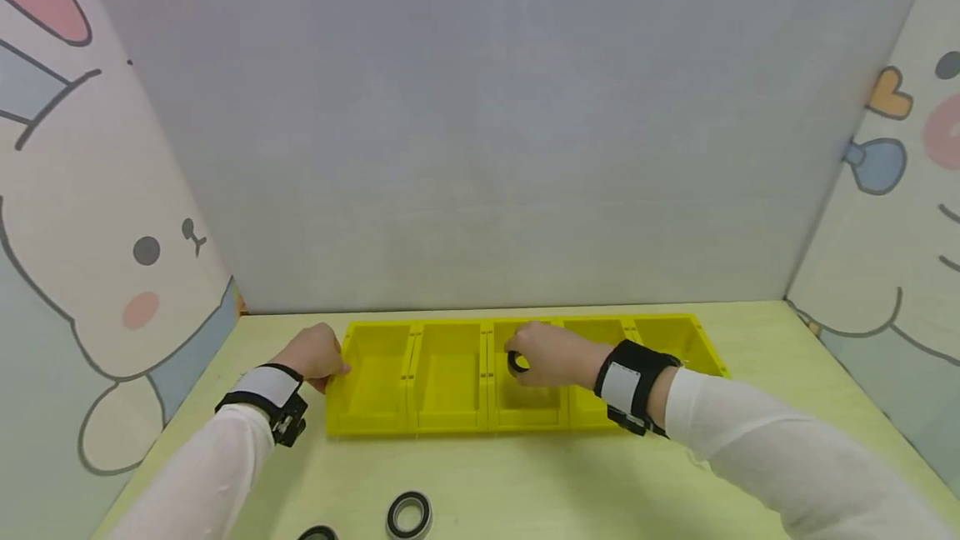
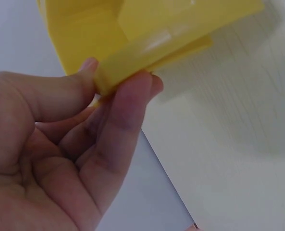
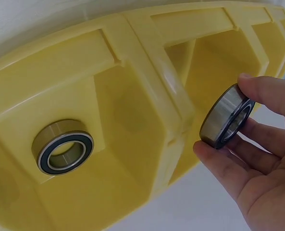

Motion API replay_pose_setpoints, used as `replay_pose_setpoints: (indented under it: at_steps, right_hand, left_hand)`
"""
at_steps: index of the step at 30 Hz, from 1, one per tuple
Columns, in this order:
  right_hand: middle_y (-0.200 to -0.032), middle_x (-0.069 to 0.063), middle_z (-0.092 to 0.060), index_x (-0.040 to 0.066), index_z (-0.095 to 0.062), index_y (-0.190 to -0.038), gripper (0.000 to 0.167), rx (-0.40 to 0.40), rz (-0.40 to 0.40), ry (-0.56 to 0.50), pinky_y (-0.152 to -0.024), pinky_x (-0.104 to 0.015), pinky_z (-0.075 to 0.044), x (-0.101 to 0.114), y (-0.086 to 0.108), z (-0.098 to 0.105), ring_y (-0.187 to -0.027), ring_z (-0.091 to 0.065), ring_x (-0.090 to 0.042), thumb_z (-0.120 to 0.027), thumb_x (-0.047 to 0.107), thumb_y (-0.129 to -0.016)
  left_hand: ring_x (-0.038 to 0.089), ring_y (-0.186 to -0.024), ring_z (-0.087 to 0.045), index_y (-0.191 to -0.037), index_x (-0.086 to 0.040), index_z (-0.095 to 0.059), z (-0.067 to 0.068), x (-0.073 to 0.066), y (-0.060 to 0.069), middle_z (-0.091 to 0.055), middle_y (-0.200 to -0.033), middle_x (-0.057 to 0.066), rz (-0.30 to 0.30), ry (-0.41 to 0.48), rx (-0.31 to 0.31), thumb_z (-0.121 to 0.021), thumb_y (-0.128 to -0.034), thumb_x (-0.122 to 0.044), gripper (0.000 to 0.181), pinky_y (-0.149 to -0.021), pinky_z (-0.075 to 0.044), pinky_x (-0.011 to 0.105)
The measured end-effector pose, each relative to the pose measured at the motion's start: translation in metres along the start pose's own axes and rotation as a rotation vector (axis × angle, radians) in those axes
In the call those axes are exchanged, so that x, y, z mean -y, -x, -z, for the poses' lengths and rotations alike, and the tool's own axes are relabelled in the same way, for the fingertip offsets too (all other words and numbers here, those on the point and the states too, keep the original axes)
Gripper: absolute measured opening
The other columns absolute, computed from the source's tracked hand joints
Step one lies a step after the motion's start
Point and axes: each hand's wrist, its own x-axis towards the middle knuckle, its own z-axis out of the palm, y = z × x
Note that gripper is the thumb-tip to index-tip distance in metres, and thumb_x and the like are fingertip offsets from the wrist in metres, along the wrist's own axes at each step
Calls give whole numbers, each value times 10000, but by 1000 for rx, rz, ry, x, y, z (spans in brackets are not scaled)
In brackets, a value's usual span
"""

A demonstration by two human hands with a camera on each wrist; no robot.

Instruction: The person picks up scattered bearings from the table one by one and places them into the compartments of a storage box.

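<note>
A yellow tray (image 1: 450, 422) with several compartments lies across the table. My left hand (image 1: 311, 354) pinches its left end; in the left wrist view the thumb and fingers of that hand (image 2: 80, 139) grip the yellow rim (image 2: 147, 53). A ring bearing (image 1: 516, 362), metal with a black seal, is held by my right hand (image 1: 558, 355) over the middle compartment. The right wrist view shows this bearing (image 3: 225, 118) pinched between the thumb and fingers of the right hand (image 3: 257, 144). Another bearing (image 3: 63, 147) rests inside a neighbouring compartment.
Two more bearings lie on the table in front of the tray, one (image 1: 408, 515) near the middle and one (image 1: 318, 533) cut off by the lower edge. A grey wall (image 1: 480, 123) stands behind the tray, with cartoon-printed panels (image 1: 112, 248) at both sides.
</note>
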Motion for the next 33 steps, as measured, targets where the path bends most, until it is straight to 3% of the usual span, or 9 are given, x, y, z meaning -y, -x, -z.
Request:
replay_pose_setpoints:
  at_steps: [9, 18, 23, 29, 33]
  right_hand:
    - [-822, -38, -645, 39, -669, -949, 155, -59, -7, 6, -605, -230, -461, -14, -17, -27, -647, -482, -111, -720, 114, -823]
    - [-677, -2, -446, 22, -617, -872, 92, -38, -29, 18, -531, -226, -314, -17, -28, -43, -585, -377, -115, -690, 57, -828]
    - [-689, 0, -470, 39, -599, -851, 113, -1, -64, 48, -540, -227, -347, -15, -31, -46, -602, -411, -125, -701, 83, -831]
    - [-734, -2, -528, 59, -619, -911, 130, 37, -100, 80, -586, -227, -423, -13, -34, -51, -637, -467, -131, -702, 131, -841]
    - [-734, 1, -524, 73, -621, -911, 125, 40, -106, 99, -581, -224, -415, -13, -34, -54, -631, -460, -126, -698, 149, -847]
  left_hand:
    - [174, -511, -655, -787, 47, -661, 0, 3, -3, -639, -662, 83, -1, 8, 13, -672, -852, -67, 132, -528, -572, 286]
    - [171, -505, -653, -743, 40, -647, -1, 3, -2, -623, -636, 78, -12, 16, 7, -661, -857, -65, 156, -531, -573, 290]
    - [172, -504, -655, -736, 39, -650, 0, 5, -4, -629, -632, 78, -23, 11, 8, -662, -854, -64, 157, -522, -570, 283]
    - [175, -533, -663, -862, 71, -671, 1, 5, -7, -658, -696, 86, 16, 24, 33, -678, -854, -78, 149, -542, -575, 287]
    - [190, -544, -671, -866, 77, -669, 1, 6, -8, -665, -703, 95, 28, 36, 42, -684, -850, -75, 153, -536, -574, 284]
